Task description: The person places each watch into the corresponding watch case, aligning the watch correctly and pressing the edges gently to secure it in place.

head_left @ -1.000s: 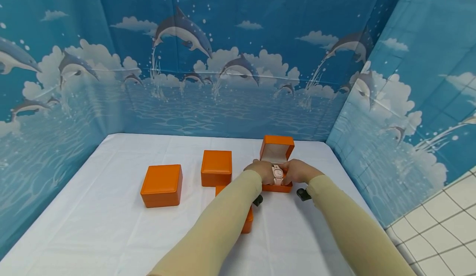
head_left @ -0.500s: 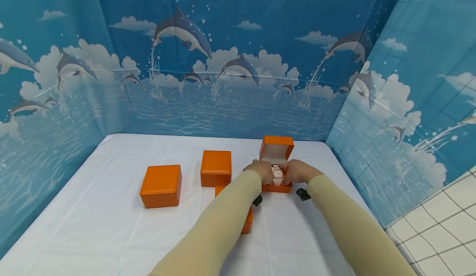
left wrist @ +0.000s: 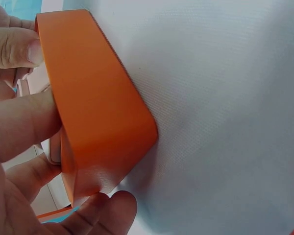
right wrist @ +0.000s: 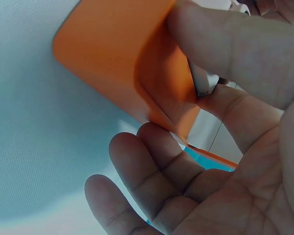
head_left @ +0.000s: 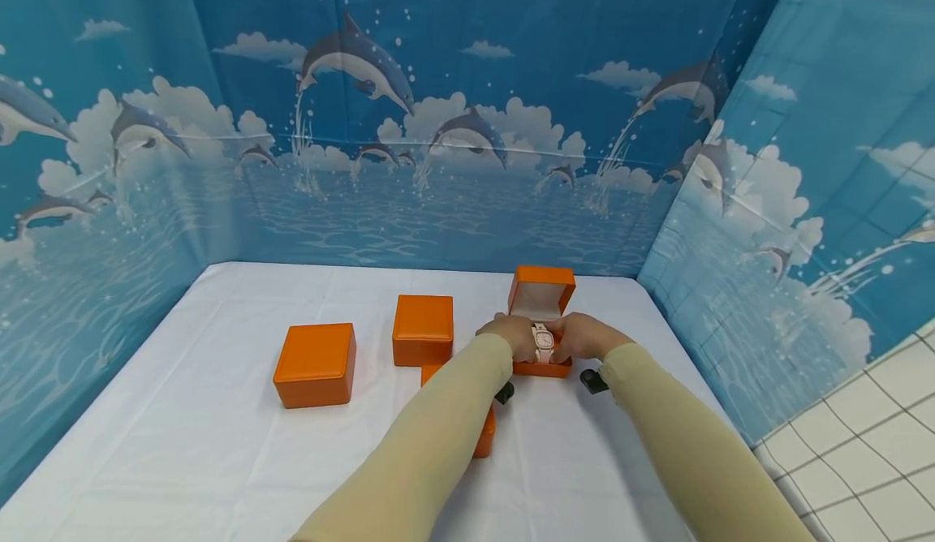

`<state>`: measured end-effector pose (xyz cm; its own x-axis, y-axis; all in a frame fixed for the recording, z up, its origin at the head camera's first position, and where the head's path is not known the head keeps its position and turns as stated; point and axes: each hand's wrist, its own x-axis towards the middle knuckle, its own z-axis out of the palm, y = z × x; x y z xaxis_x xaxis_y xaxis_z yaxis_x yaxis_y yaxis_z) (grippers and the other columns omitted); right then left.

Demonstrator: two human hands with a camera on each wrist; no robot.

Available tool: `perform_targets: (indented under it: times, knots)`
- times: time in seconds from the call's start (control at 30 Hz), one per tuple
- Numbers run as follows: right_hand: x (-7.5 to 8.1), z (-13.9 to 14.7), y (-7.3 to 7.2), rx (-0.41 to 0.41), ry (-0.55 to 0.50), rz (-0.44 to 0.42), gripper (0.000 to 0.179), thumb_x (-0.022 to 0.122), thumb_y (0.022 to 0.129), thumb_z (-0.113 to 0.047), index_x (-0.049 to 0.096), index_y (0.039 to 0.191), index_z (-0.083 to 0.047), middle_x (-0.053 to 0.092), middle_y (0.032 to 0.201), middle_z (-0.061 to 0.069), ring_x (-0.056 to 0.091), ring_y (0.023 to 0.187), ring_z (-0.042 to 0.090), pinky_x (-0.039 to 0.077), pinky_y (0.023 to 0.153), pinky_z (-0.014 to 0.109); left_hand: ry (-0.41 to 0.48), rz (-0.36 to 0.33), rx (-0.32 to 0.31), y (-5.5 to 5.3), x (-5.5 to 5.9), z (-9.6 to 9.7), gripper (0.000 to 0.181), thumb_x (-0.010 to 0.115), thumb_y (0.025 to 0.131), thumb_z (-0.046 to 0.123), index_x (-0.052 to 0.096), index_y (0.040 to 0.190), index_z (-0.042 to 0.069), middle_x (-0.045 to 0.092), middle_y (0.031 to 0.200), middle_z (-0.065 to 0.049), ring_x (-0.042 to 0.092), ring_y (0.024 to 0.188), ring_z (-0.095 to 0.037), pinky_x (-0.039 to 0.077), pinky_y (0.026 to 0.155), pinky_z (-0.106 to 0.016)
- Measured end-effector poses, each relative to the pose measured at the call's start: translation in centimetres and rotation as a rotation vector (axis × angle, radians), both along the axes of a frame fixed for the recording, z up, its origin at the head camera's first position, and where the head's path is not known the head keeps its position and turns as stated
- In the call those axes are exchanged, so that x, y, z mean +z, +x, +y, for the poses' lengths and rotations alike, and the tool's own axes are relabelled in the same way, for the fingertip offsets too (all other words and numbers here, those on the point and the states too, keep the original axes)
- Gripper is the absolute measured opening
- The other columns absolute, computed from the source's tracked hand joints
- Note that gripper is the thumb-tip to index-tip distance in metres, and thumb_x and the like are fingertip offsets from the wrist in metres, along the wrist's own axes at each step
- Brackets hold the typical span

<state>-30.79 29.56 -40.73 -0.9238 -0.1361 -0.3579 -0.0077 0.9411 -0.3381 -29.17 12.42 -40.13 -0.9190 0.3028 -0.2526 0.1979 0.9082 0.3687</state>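
Note:
An orange watch box [head_left: 543,370] stands with its lid up at the right rear of the table, its pale lining showing. In it lies a wristwatch [head_left: 543,342] with a light strap and dial. From the left, my left hand [head_left: 514,335] reaches over the rim and holds the watch's side. My right hand [head_left: 587,336] does the same from the right. In the right wrist view, the thumb and forefinger go inside the box beside a pale piece [right wrist: 206,78], while other fingers stay outside. The box wall [left wrist: 98,93] hides part of the left fingers' contact.
Shut orange boxes stand to the left: one at the far left [head_left: 316,365], one nearer the middle [head_left: 424,329]. Another orange box [head_left: 485,435] shows partly behind the left forearm. The white tablecloth [head_left: 183,436] ends at a dolphin-print curtain [head_left: 438,209].
Both hands keep their places on the watch in the box. The view shifts very slightly; nothing else visibly moves.

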Motion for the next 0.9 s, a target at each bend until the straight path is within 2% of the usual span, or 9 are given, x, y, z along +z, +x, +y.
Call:
perform_targets:
  times: [0.47, 0.73, 0.9]
  knots:
    - [0.0, 0.07, -0.2, 0.005, -0.005, 0.007, 0.073, 0.083, 0.087, -0.012, 0.054, 0.154, -0.012, 0.071, 0.112, 0.008, 0.057, 0.099, 0.028, 0.054, 0.096, 0.043, 0.007, -0.007, -0.009, -0.38, -0.12, 0.07, 0.038, 0.075, 0.096, 0.031, 0.072, 0.13, 0.016, 0.066, 0.113, -0.005, 0.053, 0.099, -0.02, 0.055, 0.082, -0.038]
    - [-0.05, 0.09, -0.24, 0.005, -0.004, -0.006, 0.074, 0.083, 0.088, -0.013, 0.053, 0.155, -0.011, 0.07, 0.118, 0.009, 0.057, 0.103, 0.029, 0.053, 0.099, 0.045, 0.007, -0.005, -0.016, -0.42, -0.26, 0.04, 0.035, 0.076, 0.095, 0.029, 0.073, 0.128, 0.017, 0.067, 0.11, -0.003, 0.052, 0.099, -0.02, 0.055, 0.079, -0.037]
    - [-0.07, 0.0, -0.2, -0.016, -0.016, -0.024, 0.077, 0.084, 0.088, -0.012, 0.05, 0.157, -0.011, 0.068, 0.127, 0.013, 0.056, 0.108, 0.03, 0.053, 0.103, 0.047, 0.006, -0.012, -0.01, -0.41, -0.22, 0.1, 0.035, 0.076, 0.095, 0.03, 0.073, 0.128, 0.017, 0.066, 0.111, -0.003, 0.051, 0.099, -0.02, 0.054, 0.078, -0.037]
